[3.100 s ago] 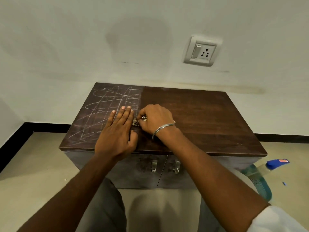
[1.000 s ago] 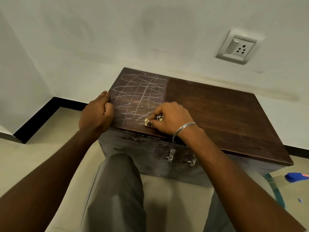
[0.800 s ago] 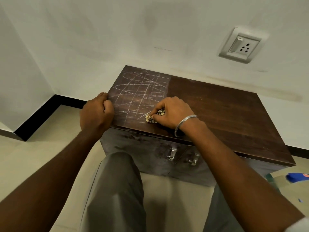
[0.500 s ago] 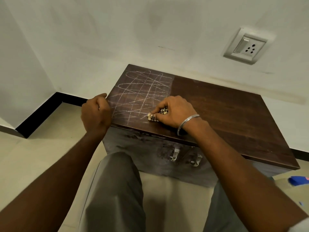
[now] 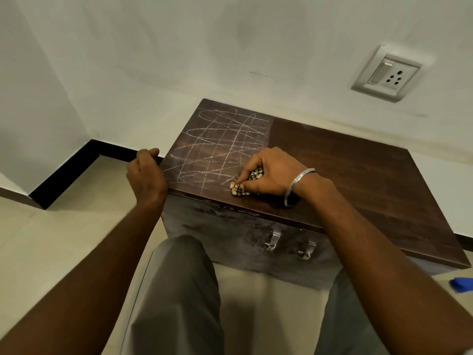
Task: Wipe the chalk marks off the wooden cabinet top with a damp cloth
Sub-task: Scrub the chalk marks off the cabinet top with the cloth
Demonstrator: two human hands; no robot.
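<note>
Under the right hand (image 5: 271,172), bunched speckled cloth (image 5: 247,181) clenched at the cabinet top's (image 5: 358,180) near edge; left hand (image 5: 147,175) clasps the corner; risk: small wad smearing chalk marks (image 5: 222,144) leftward.

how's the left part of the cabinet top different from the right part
The left part is crossed with white chalk marks and looks dusty; the right part is bare, darker and unmarked. The left hand grips the left part's edge, while the right hand with the wadded cloth sits where the two meet. Both are the same brown wood.
</note>
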